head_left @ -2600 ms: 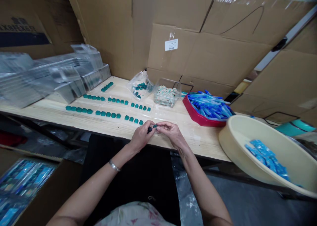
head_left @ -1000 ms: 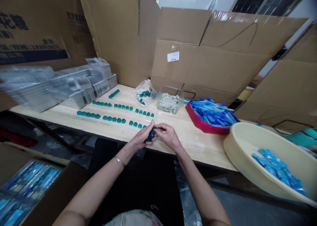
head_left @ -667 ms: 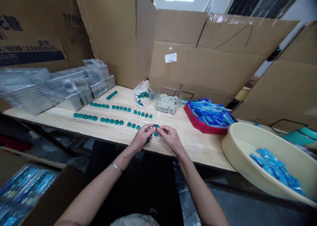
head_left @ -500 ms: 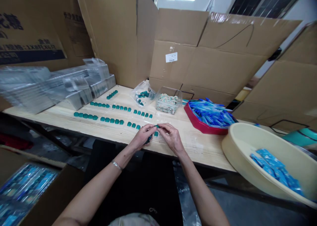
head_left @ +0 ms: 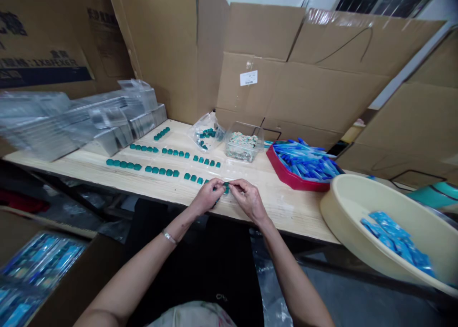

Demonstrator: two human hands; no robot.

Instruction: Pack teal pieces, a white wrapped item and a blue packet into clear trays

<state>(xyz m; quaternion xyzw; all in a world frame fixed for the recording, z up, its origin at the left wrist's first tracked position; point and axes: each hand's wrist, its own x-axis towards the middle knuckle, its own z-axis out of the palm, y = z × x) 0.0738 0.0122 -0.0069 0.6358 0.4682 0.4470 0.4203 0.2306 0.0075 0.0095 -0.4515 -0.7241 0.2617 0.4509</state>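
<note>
My left hand [head_left: 207, 196] and my right hand [head_left: 248, 199] meet near the table's front edge, fingertips pinched together. Between them is a small dark green block [head_left: 225, 185], partly covered by the fingers. Something dark shows under my left palm, too hidden to name. Small green blocks of the same look lie in short groups: a front row [head_left: 162, 171] runs left from my hands, and a back row [head_left: 175, 152] lies behind it. One more short line of green blocks [head_left: 162, 133] sits farther back at the left.
Behind the rows are a clear bag [head_left: 207, 132] of green blocks and a clear box [head_left: 243, 148] of small pale pieces. A red tray [head_left: 286, 175] heaped with blue packets and a cream basin [head_left: 343, 207] stand right. Clear plastic trays [head_left: 43, 131] are stacked left. Cardboard [head_left: 257, 93] walls the back.
The view has tilted slightly. My hands stay together at nearly the same spot, with the fingers slightly shifted around the green block.
</note>
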